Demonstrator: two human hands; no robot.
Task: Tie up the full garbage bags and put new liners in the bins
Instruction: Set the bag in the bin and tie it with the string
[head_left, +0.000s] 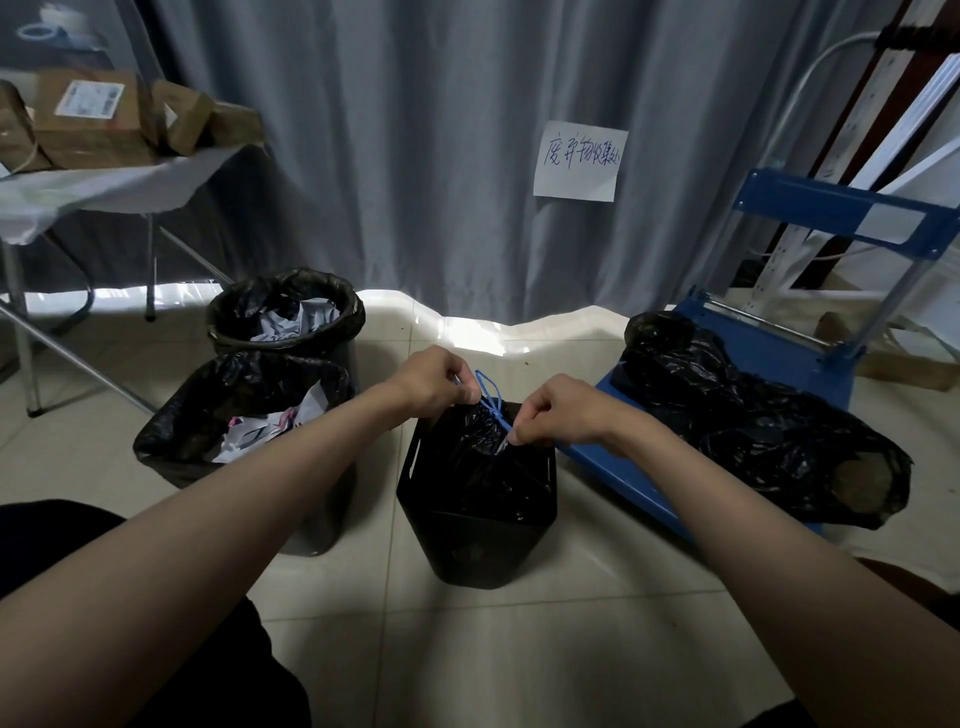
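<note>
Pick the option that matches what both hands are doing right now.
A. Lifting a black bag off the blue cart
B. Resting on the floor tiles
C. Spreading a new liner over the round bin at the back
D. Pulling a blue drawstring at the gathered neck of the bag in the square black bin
D: the left hand and right hand each pinch the blue drawstring over the bag's bunched neck in the square black bin.

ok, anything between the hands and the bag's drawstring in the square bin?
Nothing visible. The left hand and the right hand already pinch the blue drawstring at the gathered neck of the black bag, which sits in the square bin. Other bags and bins stand off to the sides.
</note>
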